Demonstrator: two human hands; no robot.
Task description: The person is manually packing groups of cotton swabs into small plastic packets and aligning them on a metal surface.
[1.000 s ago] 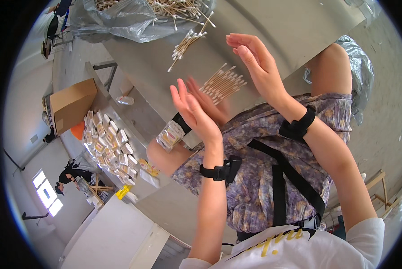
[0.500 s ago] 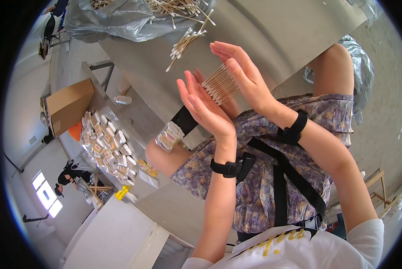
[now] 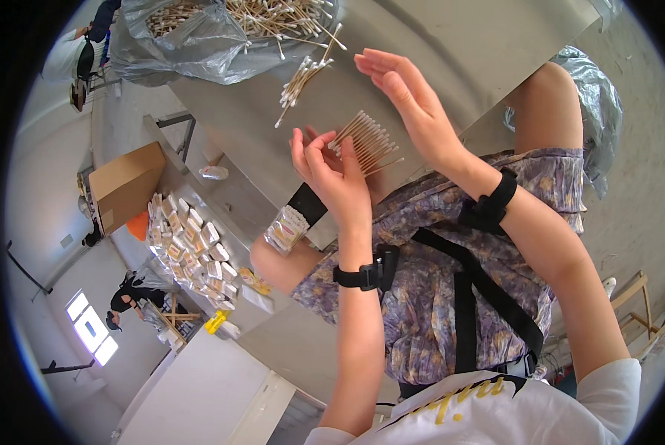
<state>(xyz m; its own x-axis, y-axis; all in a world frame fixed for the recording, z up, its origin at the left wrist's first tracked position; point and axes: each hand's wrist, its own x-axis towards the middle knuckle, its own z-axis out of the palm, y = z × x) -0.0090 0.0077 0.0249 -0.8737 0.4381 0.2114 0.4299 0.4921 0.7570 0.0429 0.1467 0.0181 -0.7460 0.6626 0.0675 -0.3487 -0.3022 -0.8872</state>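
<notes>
A bundle of wooden cotton swabs with white tips sits in my left hand, whose thumb and fingers close round its left side. One swab sticks out of the bundle toward the right. My right hand is raised beyond the bundle, apart from it, fingers stretched out and holding nothing. A small loose heap of cotton swabs lies on the metal table ahead of my hands. Near my left wrist, a clear packet of cotton swabs rests by my knee.
A grey plastic bag full of loose swabs stands at the table's far left. To the left, many small packets are piled near a cardboard box. Two other people are farther off, one a person in black. A clear plastic bag hangs at right.
My right hand has moved away from the bundle, up and slightly right. My left thumb has closed over the swabs, which were between both palms before.
</notes>
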